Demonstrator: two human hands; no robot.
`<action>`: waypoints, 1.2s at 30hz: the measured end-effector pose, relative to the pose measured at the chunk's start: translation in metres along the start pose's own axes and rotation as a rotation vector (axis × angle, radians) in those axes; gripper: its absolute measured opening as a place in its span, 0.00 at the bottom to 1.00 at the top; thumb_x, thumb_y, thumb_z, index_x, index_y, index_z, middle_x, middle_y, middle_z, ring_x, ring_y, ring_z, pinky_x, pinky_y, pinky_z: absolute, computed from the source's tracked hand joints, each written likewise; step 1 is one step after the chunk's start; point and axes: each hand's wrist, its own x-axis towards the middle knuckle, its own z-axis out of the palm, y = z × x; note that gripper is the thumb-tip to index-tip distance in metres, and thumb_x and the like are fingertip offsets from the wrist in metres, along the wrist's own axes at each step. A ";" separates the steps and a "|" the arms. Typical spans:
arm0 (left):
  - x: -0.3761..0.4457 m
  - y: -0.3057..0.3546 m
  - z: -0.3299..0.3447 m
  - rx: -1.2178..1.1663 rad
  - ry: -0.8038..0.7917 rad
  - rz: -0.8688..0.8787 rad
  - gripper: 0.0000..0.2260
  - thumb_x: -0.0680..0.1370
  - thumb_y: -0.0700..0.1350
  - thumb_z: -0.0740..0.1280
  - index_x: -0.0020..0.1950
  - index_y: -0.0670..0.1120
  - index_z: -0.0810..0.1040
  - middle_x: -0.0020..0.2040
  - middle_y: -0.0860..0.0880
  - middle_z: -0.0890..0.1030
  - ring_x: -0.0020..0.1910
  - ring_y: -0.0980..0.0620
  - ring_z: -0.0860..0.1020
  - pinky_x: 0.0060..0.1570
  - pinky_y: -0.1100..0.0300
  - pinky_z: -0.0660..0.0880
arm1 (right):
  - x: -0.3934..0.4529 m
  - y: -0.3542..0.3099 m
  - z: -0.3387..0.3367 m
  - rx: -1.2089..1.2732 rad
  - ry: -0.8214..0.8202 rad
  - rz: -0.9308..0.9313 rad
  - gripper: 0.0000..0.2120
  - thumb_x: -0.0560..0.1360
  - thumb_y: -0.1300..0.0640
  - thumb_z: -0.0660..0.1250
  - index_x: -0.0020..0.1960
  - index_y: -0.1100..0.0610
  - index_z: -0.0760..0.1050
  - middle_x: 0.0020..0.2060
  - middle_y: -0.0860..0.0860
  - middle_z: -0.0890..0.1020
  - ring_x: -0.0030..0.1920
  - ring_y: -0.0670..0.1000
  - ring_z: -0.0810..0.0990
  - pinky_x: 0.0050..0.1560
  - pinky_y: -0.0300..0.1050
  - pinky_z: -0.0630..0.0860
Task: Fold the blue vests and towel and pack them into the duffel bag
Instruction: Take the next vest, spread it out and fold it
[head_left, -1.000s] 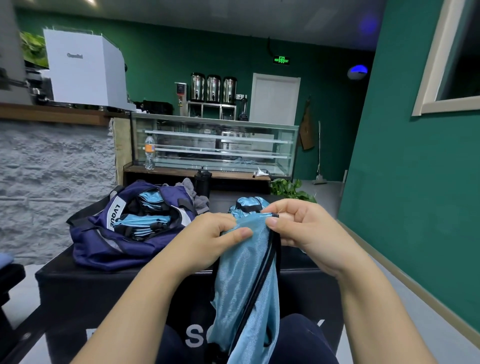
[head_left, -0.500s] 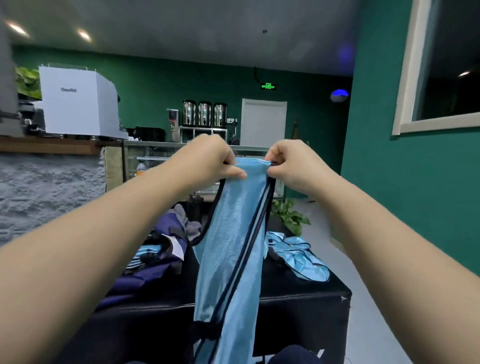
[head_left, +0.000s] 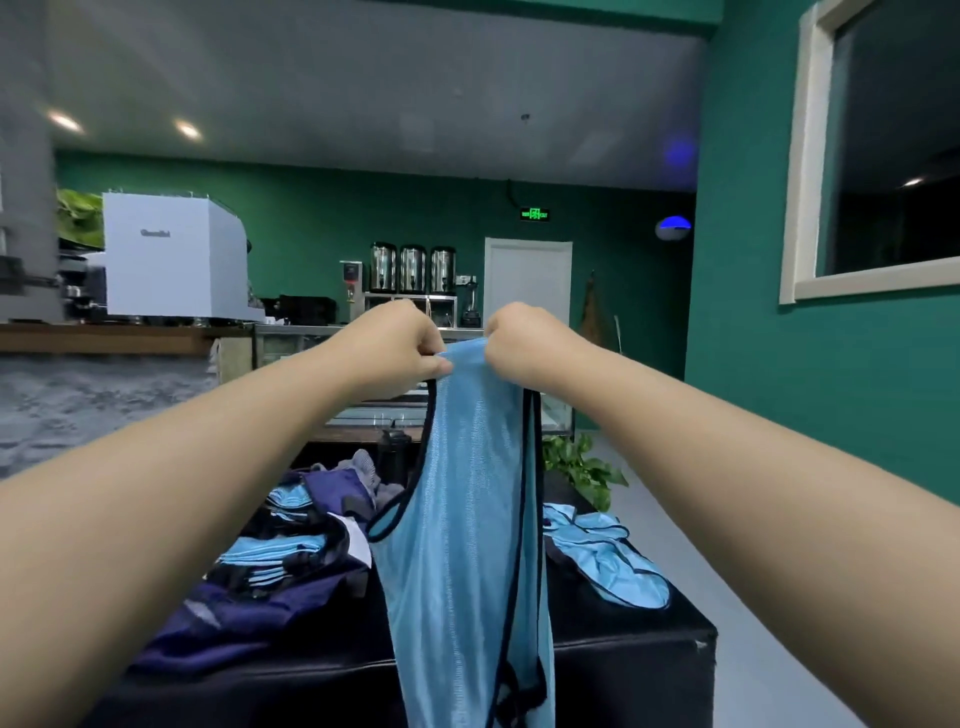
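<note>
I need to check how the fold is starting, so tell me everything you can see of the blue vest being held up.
The blue vest is light blue, shiny mesh-like fabric with dark trim along its edges and armhole. It hangs lengthwise, bunched narrow, from its top edge, which the left hand and right hand pinch close together. It hangs in front of the black table; its bottom end runs out of view.

A white machine (head_left: 174, 257) sits on the counter; three metal urns (head_left: 412, 269) beside a white door (head_left: 527, 283)
</note>
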 end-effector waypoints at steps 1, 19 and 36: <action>-0.001 0.000 0.000 -0.021 0.030 -0.002 0.11 0.76 0.45 0.68 0.35 0.43 0.78 0.28 0.47 0.69 0.26 0.51 0.61 0.25 0.63 0.58 | -0.001 -0.002 0.000 0.033 -0.019 0.000 0.09 0.75 0.68 0.54 0.38 0.63 0.68 0.32 0.53 0.68 0.31 0.52 0.65 0.28 0.42 0.59; -0.048 0.011 0.059 -0.792 -0.578 -0.127 0.05 0.81 0.44 0.62 0.48 0.43 0.70 0.27 0.51 0.72 0.18 0.56 0.62 0.19 0.66 0.57 | 0.005 0.047 0.007 0.532 0.115 -0.046 0.11 0.80 0.52 0.61 0.46 0.57 0.76 0.36 0.49 0.77 0.35 0.47 0.72 0.33 0.39 0.67; -0.036 -0.033 0.051 0.312 -0.335 0.388 0.11 0.82 0.56 0.52 0.44 0.53 0.65 0.43 0.55 0.67 0.43 0.54 0.70 0.48 0.56 0.68 | 0.009 0.114 0.008 -0.003 0.277 0.114 0.12 0.76 0.70 0.52 0.48 0.57 0.70 0.45 0.55 0.75 0.44 0.56 0.71 0.39 0.46 0.65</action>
